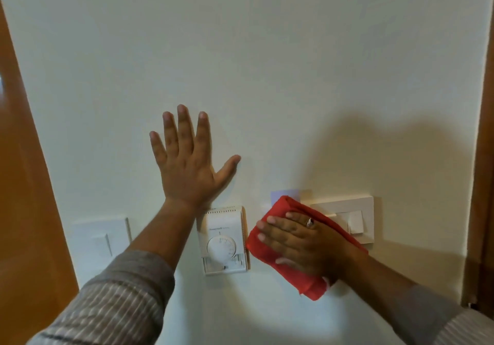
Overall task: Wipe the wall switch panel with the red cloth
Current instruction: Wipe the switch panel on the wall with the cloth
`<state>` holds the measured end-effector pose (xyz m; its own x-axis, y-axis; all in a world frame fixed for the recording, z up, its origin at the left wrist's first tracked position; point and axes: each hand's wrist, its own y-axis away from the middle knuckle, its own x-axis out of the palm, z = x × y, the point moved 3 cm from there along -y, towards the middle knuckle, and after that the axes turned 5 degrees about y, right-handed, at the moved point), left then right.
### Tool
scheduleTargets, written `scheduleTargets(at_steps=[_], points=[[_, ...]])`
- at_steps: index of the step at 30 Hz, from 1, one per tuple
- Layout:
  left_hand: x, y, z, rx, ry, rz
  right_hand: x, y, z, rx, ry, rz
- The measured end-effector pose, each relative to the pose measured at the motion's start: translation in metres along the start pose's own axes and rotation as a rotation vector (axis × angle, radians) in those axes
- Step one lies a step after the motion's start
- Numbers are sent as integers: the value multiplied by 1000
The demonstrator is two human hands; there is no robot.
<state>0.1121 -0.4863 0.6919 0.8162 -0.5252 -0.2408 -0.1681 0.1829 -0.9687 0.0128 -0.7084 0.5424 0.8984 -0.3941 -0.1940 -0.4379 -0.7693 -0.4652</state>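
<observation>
Pale wall (pixel 267 50), left hand (pixel 187 168) splayed flat, right hand (pixel 299 240) flat, pressing cloth (pixel 267 251) over panel (pixel 344 205): hard pressure risks flipping the rocker (pixel 355 221) or nudging the thermostat (pixel 224 240).

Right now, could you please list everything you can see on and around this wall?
wall: one, off-white, fills the view.
wall switch panel: one, cream, right, its left part under the cloth.
red cloth: one, folded, pressed on the panel.
thermostat: one, white with dial, centre.
switch plate: one, white, left.
wooden frame: orange-brown, along the left edge; another at the right edge.
left hand: flat on the wall, fingers spread.
right hand: flat on the cloth, wearing a ring.
</observation>
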Motion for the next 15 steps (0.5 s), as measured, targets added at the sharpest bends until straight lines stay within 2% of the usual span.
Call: scheduleTargets(at_steps=[2, 5, 7, 9, 13, 15], points=[[-1, -2, 3, 21, 1, -15, -1, -5, 0, 132, -23, -36], [-2, -6, 10, 1, -25, -46, 0, -19, 17, 479, -36, -80], [-3, -9, 14, -36, -32, -73, 3, -27, 28, 593, -2, -78], [-1, -9, 15, -50, -34, -84, 6, -27, 31, 537, 27, -79], [-2, -8, 15, -61, -31, -69, 6, 0, 25, 129, 20, -60], [-3, -8, 15, -70, -26, -57, 4, 11, 16, 66, 53, -50]])
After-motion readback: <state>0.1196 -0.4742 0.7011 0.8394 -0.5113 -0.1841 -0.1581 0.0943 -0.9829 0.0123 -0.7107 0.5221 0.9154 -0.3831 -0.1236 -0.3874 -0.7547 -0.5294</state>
